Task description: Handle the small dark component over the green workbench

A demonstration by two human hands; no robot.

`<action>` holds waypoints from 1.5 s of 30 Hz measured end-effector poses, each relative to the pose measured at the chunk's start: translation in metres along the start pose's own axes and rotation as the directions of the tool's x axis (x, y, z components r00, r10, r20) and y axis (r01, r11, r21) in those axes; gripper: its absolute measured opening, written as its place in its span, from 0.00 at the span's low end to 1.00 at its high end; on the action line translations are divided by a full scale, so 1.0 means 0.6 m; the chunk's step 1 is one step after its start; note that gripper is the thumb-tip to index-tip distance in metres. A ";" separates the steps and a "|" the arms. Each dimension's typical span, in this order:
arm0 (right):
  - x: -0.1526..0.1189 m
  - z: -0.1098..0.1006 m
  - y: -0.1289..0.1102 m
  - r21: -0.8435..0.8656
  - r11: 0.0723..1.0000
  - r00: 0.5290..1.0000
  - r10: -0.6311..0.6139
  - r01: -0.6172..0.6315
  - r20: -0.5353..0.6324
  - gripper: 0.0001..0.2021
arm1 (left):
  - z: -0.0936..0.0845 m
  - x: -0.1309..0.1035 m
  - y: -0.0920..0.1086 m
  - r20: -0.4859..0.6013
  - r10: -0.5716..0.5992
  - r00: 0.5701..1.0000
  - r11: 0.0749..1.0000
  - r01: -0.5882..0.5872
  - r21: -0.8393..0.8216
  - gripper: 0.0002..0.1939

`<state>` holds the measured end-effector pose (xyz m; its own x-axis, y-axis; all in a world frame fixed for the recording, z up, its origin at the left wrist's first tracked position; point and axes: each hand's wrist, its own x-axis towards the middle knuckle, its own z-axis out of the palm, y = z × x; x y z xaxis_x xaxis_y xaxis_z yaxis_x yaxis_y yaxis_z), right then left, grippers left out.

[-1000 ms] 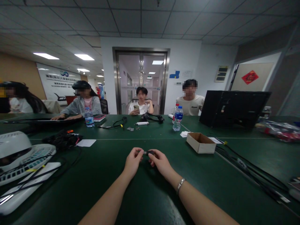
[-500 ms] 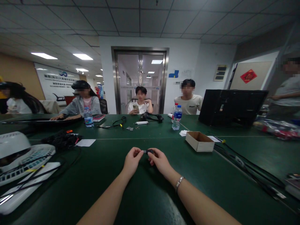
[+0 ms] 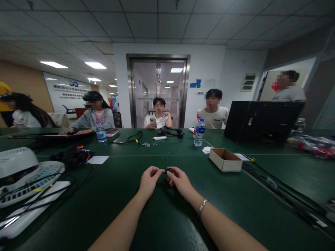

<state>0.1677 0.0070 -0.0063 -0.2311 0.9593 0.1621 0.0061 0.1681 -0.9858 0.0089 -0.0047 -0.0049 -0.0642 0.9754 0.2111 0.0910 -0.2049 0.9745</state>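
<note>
Over the green table my two hands meet around a small black stick with a light grey, metal-looking end, much like a USB flash drive. My right hand, with a silver bracelet on its wrist, grips the black body between thumb and fingers. On the other side, my left hand is closed in a pinch at the grey end. Fingers cover part of the stick, and its fine detail is too small to read.
An open cardboard box sits to the right, near black cables and a monitor. A white fan and tangled cords lie left. Bottles stand farther back. Several people sit opposite; another person stands behind the monitor.
The view has shifted slightly, moving the scene a little right and down. My hands keep the same hold on the stick. The standing person at right has moved left, behind the monitor.
</note>
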 end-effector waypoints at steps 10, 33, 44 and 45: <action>0.003 0.001 0.005 0.008 1.000 1.000 -0.020 0.020 -0.005 0.22 | 0.005 0.005 -0.004 -0.054 0.029 0.998 0.994 -0.035 -0.107 0.25; 0.001 0.001 0.003 0.028 0.999 1.000 -0.022 0.021 0.007 0.22 | 0.008 0.000 0.004 0.026 -0.074 0.997 0.995 0.075 -0.069 0.26; 0.002 0.002 0.003 0.044 0.999 1.000 -0.012 0.012 -0.003 0.23 | 0.009 -0.003 0.008 0.020 -0.033 0.999 0.999 0.034 -0.042 0.24; 0.002 0.003 0.002 0.042 0.999 1.000 -0.013 0.013 -0.003 0.23 | 0.008 -0.004 0.010 0.017 -0.026 1.000 0.999 0.027 -0.047 0.25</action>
<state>0.1660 0.0078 -0.0074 -0.2285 0.9577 0.1751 -0.0374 0.1711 -0.9845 0.0147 -0.0076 0.0001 -0.0501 0.9817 0.1840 0.0424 -0.1819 0.9824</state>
